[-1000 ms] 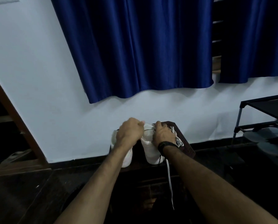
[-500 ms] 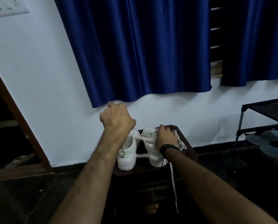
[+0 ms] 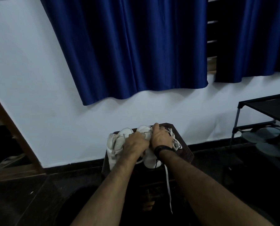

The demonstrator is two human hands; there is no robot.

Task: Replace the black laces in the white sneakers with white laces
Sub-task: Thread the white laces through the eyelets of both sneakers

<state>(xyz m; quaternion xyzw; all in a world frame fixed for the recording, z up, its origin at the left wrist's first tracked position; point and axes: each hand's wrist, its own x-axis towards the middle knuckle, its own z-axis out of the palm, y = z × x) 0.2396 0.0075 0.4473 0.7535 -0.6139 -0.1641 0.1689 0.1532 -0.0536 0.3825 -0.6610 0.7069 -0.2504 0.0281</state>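
Observation:
Two white sneakers stand side by side on a small dark wooden stool (image 3: pixel 185 152) against the wall. My left hand (image 3: pixel 135 144) lies over the gap between the left sneaker (image 3: pixel 115 144) and the right sneaker (image 3: pixel 150 159), fingers curled on the right shoe's lacing. My right hand (image 3: pixel 161 138), with a black wristband, grips the top of the right sneaker near its laces. A white lace (image 3: pixel 168 185) hangs down off the stool's front. More white lace is bunched (image 3: pixel 175 141) to the right of my right hand. What the fingers pinch is hidden.
A blue curtain (image 3: pixel 132 46) hangs above on the white wall. A black metal shoe rack (image 3: pixel 264 111) with dark sandals stands at the right. A wooden door frame (image 3: pixel 10 128) is at the left. The floor is dark.
My left hand, raised up and to the left half a second ago as it pulled a lace, has come back down onto the right sneaker beside my right hand.

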